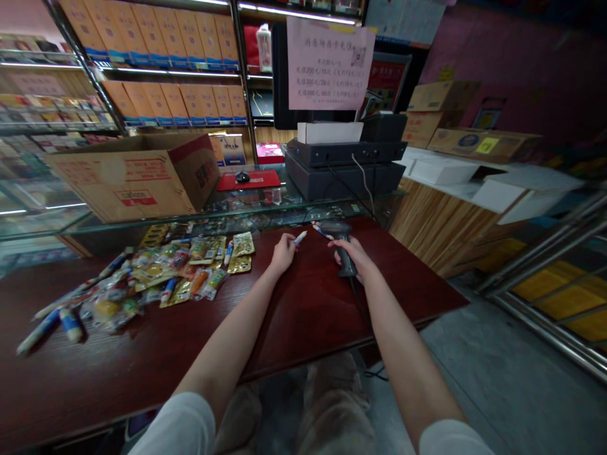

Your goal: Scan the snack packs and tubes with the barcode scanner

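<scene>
My left hand (283,254) is closed on a slim stick-shaped packet (300,238) with a white tip and some blue, which points away to the right. In my right hand (355,254) is a dark handheld barcode scanner (348,266), gripped by its handle with the head up. Another small packet in white, red and blue (317,225) lies by the scanner's head, partly hidden by it. To the left spreads a pile of wrapped snacks (180,265), with gold sachets, clear-wrapped pieces and several blue-and-white sticks.
The dark red wooden table (303,309) meets a glass counter. On the counter stand an open cardboard box (137,183), a mouse (242,177) on a red mat, and a black cash drawer (341,180) below a screen with a paper notice (329,66). The scanner's cable (359,300) hangs towards me.
</scene>
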